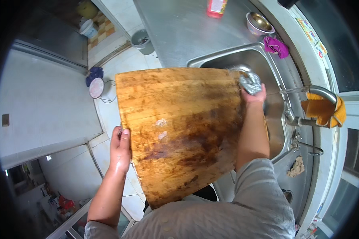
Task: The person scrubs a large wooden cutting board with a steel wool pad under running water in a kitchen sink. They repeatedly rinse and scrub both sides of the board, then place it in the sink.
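A large wooden cutting board (179,119) spans the space before me, its right part over the stainless steel sink (272,74). Dark brown stains cover its wet surface, with two pale patches left of the middle. My left hand (121,145) grips the left edge, thumb on top and fingers hidden beneath. At the far right corner, my right hand (255,95) holds a wadded silver-grey scrubber (251,83), cloth or scouring pad, I cannot tell which, against the board. Water runs from the curved faucet (323,91) toward that hand.
Beyond the sink, the steel counter (179,33) carries a pink-red bottle (216,8), stacked bowls (259,24) and a purple cloth (275,47). An orange cloth (339,110) hangs by the faucet. A grey bucket (142,41) and a round stool (96,87) stand on the floor at left.
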Tool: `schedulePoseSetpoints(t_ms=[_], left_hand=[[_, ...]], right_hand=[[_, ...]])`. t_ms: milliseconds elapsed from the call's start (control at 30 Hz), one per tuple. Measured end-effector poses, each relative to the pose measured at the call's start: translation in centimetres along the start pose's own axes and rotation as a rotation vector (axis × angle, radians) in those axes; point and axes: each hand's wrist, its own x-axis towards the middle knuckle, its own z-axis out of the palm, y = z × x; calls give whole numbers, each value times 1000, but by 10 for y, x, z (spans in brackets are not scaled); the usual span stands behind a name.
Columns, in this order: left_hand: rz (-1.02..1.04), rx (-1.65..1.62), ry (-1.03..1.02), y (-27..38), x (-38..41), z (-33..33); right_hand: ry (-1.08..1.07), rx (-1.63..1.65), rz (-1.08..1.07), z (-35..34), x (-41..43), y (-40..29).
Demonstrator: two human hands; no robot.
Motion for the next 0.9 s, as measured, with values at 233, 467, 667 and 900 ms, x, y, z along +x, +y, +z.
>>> schedulePoseSetpoints(t_ms=[233,467,667,900], left_hand=[[16,17,-19,-4,5,0],[-37,-6,-1,-3,7,3],[-44,-41,23,-4,3,0],[-22,0,95,-12,4,0]], right_hand=[[-149,-811,32,20,-52,25],[-815,-1477,-796,138,-274,222],[-968,-1778,-615,131,-191,208],[166,-2275,-802,-78,12,-22]])
